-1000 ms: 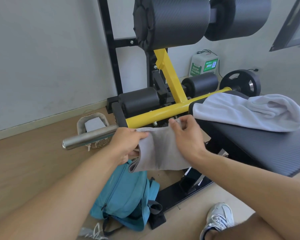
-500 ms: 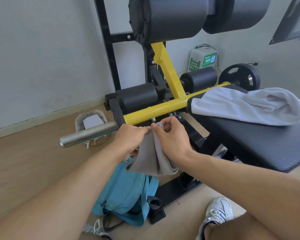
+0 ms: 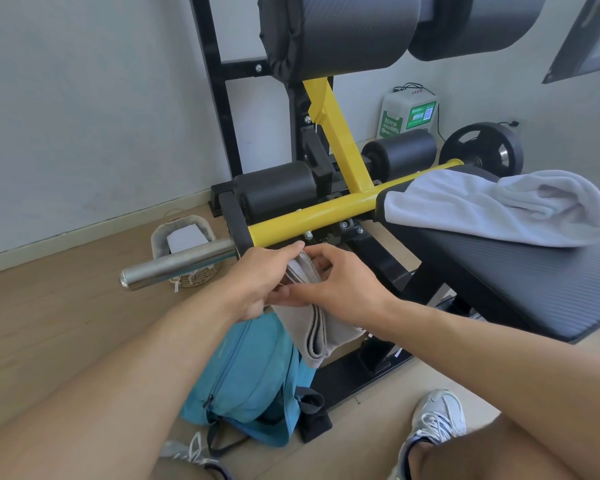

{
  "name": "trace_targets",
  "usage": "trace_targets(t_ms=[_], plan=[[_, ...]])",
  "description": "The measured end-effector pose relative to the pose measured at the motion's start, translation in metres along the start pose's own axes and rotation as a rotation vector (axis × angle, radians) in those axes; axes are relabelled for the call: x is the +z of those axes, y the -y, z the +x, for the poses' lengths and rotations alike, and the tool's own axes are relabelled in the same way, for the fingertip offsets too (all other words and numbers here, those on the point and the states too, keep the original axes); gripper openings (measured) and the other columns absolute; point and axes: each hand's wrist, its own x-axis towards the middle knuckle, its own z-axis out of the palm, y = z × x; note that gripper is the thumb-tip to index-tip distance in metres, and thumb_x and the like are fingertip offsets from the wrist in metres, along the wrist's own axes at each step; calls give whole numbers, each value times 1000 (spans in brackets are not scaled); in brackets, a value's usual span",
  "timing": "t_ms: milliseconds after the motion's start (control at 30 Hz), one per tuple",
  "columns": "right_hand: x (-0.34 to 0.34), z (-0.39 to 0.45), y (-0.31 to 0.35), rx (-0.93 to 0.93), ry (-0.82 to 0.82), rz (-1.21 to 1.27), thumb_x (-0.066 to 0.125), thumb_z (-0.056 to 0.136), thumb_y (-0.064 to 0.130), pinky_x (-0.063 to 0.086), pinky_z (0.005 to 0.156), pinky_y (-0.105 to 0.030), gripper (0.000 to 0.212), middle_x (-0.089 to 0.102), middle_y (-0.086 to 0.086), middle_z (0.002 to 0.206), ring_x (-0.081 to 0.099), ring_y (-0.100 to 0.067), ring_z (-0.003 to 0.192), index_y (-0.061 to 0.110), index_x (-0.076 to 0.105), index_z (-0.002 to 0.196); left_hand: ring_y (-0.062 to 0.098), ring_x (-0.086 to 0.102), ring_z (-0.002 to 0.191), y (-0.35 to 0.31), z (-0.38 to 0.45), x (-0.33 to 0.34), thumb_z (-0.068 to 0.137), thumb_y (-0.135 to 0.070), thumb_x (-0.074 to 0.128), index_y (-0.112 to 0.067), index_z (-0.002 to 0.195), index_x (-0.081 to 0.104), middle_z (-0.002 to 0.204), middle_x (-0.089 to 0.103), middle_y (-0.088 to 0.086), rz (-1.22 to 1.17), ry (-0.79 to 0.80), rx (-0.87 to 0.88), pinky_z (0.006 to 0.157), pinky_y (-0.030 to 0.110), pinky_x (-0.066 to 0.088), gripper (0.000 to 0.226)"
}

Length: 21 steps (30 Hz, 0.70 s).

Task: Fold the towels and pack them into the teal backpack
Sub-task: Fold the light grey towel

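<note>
Basket [image 3: 184,252] of woven straw sits on the wooden floor well to the left of both hands, behind a steel bar end [image 3: 177,263] that sticks out of the yellow frame [image 3: 312,216]. Just right of that bar, the left hand [image 3: 257,282] has its grip closed on the upper edge of a grey towel [image 3: 314,327], thumb and fingers pinching the stacked layers. Touching it from the right, the right hand [image 3: 340,285] also grips the same grey towel, fingers curled over the top of the folds, thumb pressed along the near side. The grey towel hangs down between and below the two hands as a narrow folded strip, its looped end lowest. Directly beneath the left hand the teal backpack [image 3: 250,375] lies on the floor; its zip looks closed. Far right of the right hand, a white towel [image 3: 499,206] lies crumpled on the black padded desk [image 3: 534,285].
</note>
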Motion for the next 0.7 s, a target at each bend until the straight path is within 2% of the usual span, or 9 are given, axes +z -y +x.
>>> trace_targets(t_ms=[133, 200, 300, 367, 433, 500, 567, 633, 700], plan=[[-2, -2, 0, -44, 40, -88, 90, 73, 31, 58, 86, -32, 57, 68, 12, 98, 66, -7, 90, 32, 61, 122, 23, 76, 69, -1, -3, 0, 100, -40, 64, -3, 102, 77, 87, 80, 15, 56, 45, 10, 63, 36, 62, 39], [-3, 0, -1, -42, 59, -93, 91, 72, 26, 59, 86, -35, 62, 70, 10, 98, 67, -9, 88, 30, 63, 128, 27, 77, 73, -1, -5, 0, 100, -40, 63, 0, 104, 76, 89, 80, 19, 68, 54, 12, 68, 40, 64, 42], [-3, 4, -7, -33, 61, -58, 89, 72, 13, 60, 84, -46, 66, 70, 0, 101, 69, -22, 89, 32, 63, 130, 29, 77, 75, -1, -6, -2, 98, -43, 66, 1, 106, 75, 94, 78, 24, 86, 81, 5, 74, 44, 66, 46], [-4, 6, -9, -25, 49, -48, 87, 72, 7, 60, 83, -47, 72, 67, -2, 105, 69, -26, 91, 33, 59, 133, 26, 77, 82, -3, -4, -9, 87, -59, 73, -7, 106, 74, 94, 79, 15, 196, 75, 48, 79, 45, 65, 55], [-7, 8, -11, -44, 45, -37, 86, 72, 4, 60, 86, -44, 77, 68, 0, 103, 69, -22, 91, 32, 56, 138, 20, 71, 100, -5, -3, -19, 61, -79, 80, -23, 110, 67, 107, 75, 2, 384, 72, 150, 91, 45, 61, 75], [-11, 8, -12, -76, 64, 17, 86, 74, 4, 60, 87, -36, 80, 70, 1, 99, 70, -21, 90, 30, 54, 142, 13, 62, 112, -6, -5, -29, 46, -80, 85, -38, 116, 62, 119, 66, -9, 558, 176, 208, 102, 43, 53, 84], [-14, 7, -11, -112, 87, 68, 88, 74, 6, 59, 84, -29, 81, 72, 0, 99, 70, -20, 90, 27, 52, 144, 17, 66, 108, -3, -4, -35, 45, -72, 90, -38, 106, 69, 110, 72, -7, 643, 305, 251, 103, 50, 52, 74], [-18, 7, -10, -150, 92, 75, 89, 73, 6, 59, 85, -29, 81, 73, -1, 100, 70, -20, 90, 24, 54, 144, 26, 69, 101, 1, -1, -36, 48, -65, 92, -28, 91, 72, 98, 77, -1, 637, 319, 321, 101, 57, 51, 60], [-20, 8, -10, -179, 100, 54, 89, 73, 6, 59, 86, -33, 78, 72, -2, 101, 69, -21, 92, 25, 56, 142, 28, 69, 95, 3, 2, -36, 51, -57, 94, -24, 80, 69, 95, 77, 5, 579, 324, 362, 99, 58, 49, 51]])
